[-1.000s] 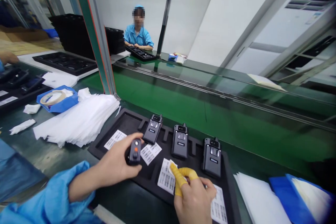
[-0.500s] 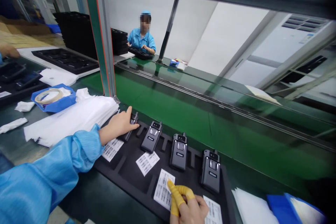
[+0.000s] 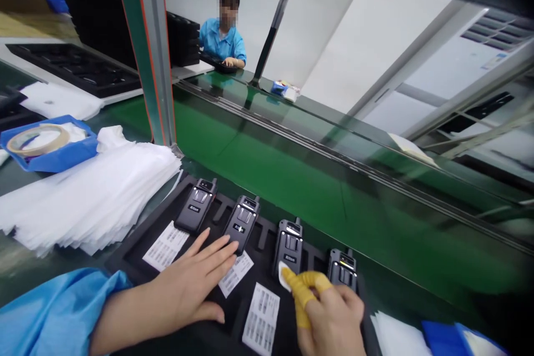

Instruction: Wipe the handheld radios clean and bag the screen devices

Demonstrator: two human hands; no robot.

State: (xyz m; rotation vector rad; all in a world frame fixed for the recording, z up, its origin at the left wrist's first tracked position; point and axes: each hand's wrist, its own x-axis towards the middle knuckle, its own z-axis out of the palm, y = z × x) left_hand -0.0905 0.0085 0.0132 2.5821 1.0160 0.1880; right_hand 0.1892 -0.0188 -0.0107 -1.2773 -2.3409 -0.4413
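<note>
My left hand (image 3: 189,283) lies flat with fingers spread, its fingertips at the lower end of a black handheld radio (image 3: 241,225) marked "Riton" and over a barcode label sheet (image 3: 236,275). In my right hand (image 3: 329,306), yellow-covered fingers pinch a small white pad (image 3: 284,277) against the lower edge of another radio (image 3: 289,242). A third radio (image 3: 195,207) sits at the left; one more radio (image 3: 342,270) is partly hidden behind my right hand. All rest in a black foam tray (image 3: 137,245), with barcode sheets (image 3: 166,246) in front of them.
At left are a stack of white sheets (image 3: 100,194) and a blue box (image 3: 62,158) holding a tape roll (image 3: 37,139). A metal post (image 3: 156,67) rises beside the green conveyor belt (image 3: 267,172). Across it sits a co-worker in blue (image 3: 223,39). White sheets (image 3: 396,336) lie at right.
My left hand has come down from the leftmost radio toward the second one. My right hand has moved the pad up from a barcode sheet to the third radio. The view has shifted.
</note>
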